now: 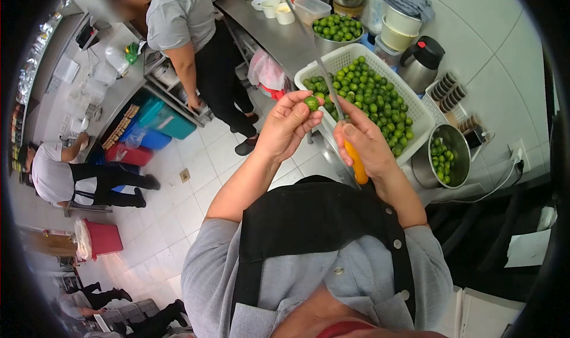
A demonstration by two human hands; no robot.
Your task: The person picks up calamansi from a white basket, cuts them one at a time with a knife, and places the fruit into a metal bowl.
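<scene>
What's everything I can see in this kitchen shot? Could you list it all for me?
small lime: one, green, pinched in the left fingertips
knife: one, orange handle, long steel blade pointing up and away
white basket: one, full of green limes, on the counter
metal pot: one, steel, a few limes inside, right of the basket
metal bowl: one, steel, heaped with limes, behind the basket
kettle: one, steel with black lid, by the wall
other people: several, grey tops, black aprons, across the tiled floor
apron: one, black, over a grey shirt
left hand: holds the lime
right hand: grips the knife
</scene>
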